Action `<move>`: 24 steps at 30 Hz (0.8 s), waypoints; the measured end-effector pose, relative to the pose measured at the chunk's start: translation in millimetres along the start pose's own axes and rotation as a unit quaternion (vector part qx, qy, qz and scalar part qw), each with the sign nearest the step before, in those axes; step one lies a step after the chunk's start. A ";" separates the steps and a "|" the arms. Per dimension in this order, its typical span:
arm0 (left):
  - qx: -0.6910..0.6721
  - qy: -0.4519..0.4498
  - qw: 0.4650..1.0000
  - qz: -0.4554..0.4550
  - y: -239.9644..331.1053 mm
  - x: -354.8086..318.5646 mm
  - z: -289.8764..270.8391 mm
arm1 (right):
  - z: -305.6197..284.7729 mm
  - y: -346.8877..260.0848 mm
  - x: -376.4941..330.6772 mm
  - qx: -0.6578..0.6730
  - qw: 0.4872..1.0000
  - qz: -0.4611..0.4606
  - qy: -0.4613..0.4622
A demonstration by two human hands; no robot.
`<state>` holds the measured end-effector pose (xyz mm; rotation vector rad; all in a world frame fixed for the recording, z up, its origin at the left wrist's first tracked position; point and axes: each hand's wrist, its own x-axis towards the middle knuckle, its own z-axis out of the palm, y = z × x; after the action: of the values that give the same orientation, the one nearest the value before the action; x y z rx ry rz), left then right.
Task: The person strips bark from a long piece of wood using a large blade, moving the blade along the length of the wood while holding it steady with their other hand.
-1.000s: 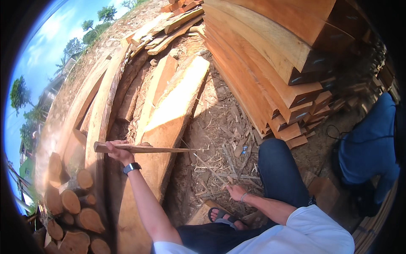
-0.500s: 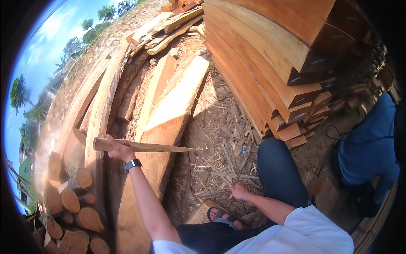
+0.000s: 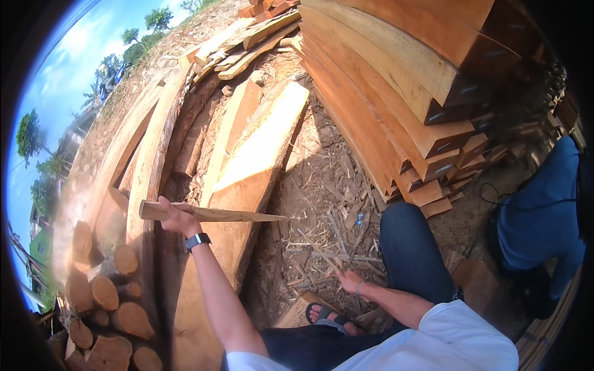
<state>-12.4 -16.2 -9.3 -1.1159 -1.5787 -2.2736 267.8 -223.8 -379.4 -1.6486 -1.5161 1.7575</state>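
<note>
My left hand point(image 3: 179, 218) is closed round the thick end of a tapered wooden stick point(image 3: 232, 215), held level above a broad plank point(image 3: 247, 185). The stick's thin end points right, over the littered ground. Low in front of my bent knee, my right hand point(image 3: 351, 281) has its fingers closed at one end of a thin wood strip point(image 3: 324, 256). This strip slants up and left from the fingertips, above wood chips and bark scraps point(image 3: 315, 216). How the fingers meet it is hard to make out.
Stacked sawn beams point(image 3: 383, 117) rise at the right. Cut logs point(image 3: 127, 318) are piled at the lower left, below long timbers point(image 3: 145, 161). More boards point(image 3: 253, 49) lie at the far end. A person in blue point(image 3: 537, 210) bends at the right edge. My sandalled foot point(image 3: 331, 318) rests by a wood block.
A thin wood strip now shows at my right fingertips, where none stood out before. My left hand keeps its hold on the tapered stick. The whole view has shifted slightly.
</note>
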 end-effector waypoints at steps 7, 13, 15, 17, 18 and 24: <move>-0.008 0.001 1.000 0.014 0.4 2.4 2.3 | -3.2 -25.0 -7.2 -0.041 0.992 -0.107 0.058; -0.040 -0.007 0.999 0.007 13.7 -8.2 4.3 | -1.9 -3.9 -1.3 -0.044 0.998 0.004 0.049; -0.034 -0.011 0.999 0.011 9.5 -5.0 1.2 | -2.1 -13.0 -5.0 -0.042 0.998 0.015 0.038; -0.030 -0.020 0.999 0.015 1.5 3.9 -2.1 | -0.2 -6.9 -2.8 -0.035 0.999 -0.006 0.038; -0.030 -0.011 0.999 0.027 -3.9 5.9 -1.9 | 1.2 -4.5 -1.1 -0.031 0.999 -0.016 0.038; -0.066 -0.049 0.996 0.038 6.2 -5.0 18.4 | 12.9 18.4 33.1 0.359 0.899 0.113 -0.223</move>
<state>3.2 -4.4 -4.9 -1.3135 -1.4110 -2.3355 254.6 -211.5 -415.1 -1.1080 -0.6397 2.5343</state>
